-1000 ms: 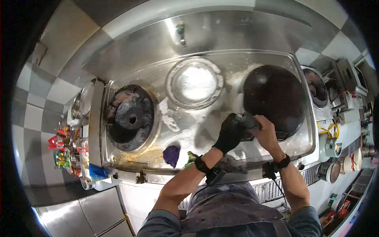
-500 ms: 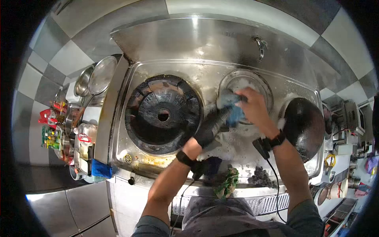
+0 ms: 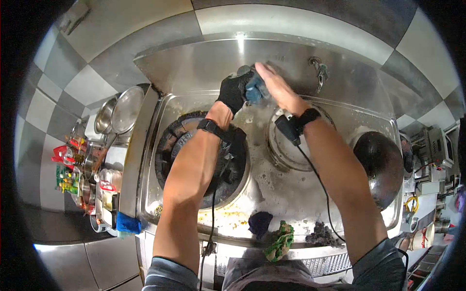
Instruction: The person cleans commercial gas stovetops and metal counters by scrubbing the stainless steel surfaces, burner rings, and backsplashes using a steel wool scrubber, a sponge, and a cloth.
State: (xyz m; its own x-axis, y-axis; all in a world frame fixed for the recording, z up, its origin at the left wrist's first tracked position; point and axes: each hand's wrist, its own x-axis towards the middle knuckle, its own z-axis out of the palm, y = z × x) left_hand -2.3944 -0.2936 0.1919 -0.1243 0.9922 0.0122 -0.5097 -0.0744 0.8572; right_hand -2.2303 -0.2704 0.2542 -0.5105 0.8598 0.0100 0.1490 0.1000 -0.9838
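Observation:
My left hand (image 3: 235, 90), in a black glove, is curled against a bunched blue cloth (image 3: 254, 92) in front of the steel backsplash (image 3: 194, 60). My bare right hand (image 3: 279, 88) presses against the cloth's other side. Its fingers stretch up and away but are smeared by motion, so their grip is unclear. Beneath my left forearm lies the black stove ring (image 3: 167, 140), partly covered. A round steel plate (image 3: 277, 160) with suds sits in the soapy worktop (image 3: 272, 186), under my right wrist.
A dark wok (image 3: 377, 169) lies at the right end, and a tap (image 3: 320, 76) juts from the backsplash. Along the front edge are a dark cloth (image 3: 260, 224), a green-yellow scrubber (image 3: 280, 242) and a dark scouring pad (image 3: 323, 234). Strainers (image 3: 128, 109) and bottles stand left. Cables hang from both wrists.
Both hands and the blue cloth have moved up and left, from over the round plate to the backsplash. My right fingers have straightened. The round plate and dark cloth are more exposed.

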